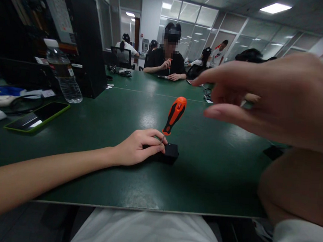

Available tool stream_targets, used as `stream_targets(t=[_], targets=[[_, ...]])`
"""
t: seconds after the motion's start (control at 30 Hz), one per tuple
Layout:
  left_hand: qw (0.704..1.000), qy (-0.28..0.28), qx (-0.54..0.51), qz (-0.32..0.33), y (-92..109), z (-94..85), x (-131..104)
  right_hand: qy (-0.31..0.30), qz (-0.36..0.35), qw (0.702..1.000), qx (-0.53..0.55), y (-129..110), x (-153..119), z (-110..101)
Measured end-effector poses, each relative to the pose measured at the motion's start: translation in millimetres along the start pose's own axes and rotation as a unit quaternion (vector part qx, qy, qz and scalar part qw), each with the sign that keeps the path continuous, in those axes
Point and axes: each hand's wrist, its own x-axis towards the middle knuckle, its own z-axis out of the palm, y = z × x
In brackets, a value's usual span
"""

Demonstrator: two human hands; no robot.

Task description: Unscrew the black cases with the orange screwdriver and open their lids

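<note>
An orange and black screwdriver (174,115) stands tilted, handle up, with its tip at the top of a small black box (172,153) on the green table. My left hand (140,146) lies over the box's left side, covering part of it. Its thumb and fingertips close around the thin shaft just above the box. Raised at the right, close to the camera and slightly blurred, is my right hand (268,96). Its index finger and thumb are stretched out and apart, holding nothing, well off the screwdriver handle.
A phone (39,117), a water bottle (64,73) and a black computer case (81,35) are on the left of the green table (132,193). Across it sits a person (167,57) holding a screwdriver. Cables (119,71) lie farther back.
</note>
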Motion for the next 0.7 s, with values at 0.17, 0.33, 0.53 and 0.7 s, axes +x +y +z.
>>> stream_targets(t=[0.17, 0.33, 0.53, 0.7], targets=[[1.0, -0.006, 0.016, 0.001, 2.1, -0.5, -0.4, -0.055, -0.075, 0.996, -0.007, -8.1, 38.6, 22.5], [1.0, 0.0, 0.014, 0.001, 2.8, 0.4, 0.4, -0.127, -0.163, 0.975, 0.08, -7.4, 32.6, 21.1], [1.0, 0.011, 0.012, 0.008, 3.3, 0.3, 1.4, -0.053, -0.109, 0.992, 0.026, -13.1, 32.9, 22.3], [1.0, 0.007, 0.011, 0.014, 3.4, 0.7, 0.7, -0.104, -0.138, 0.985, 0.026, -15.2, 36.9, 24.0]])
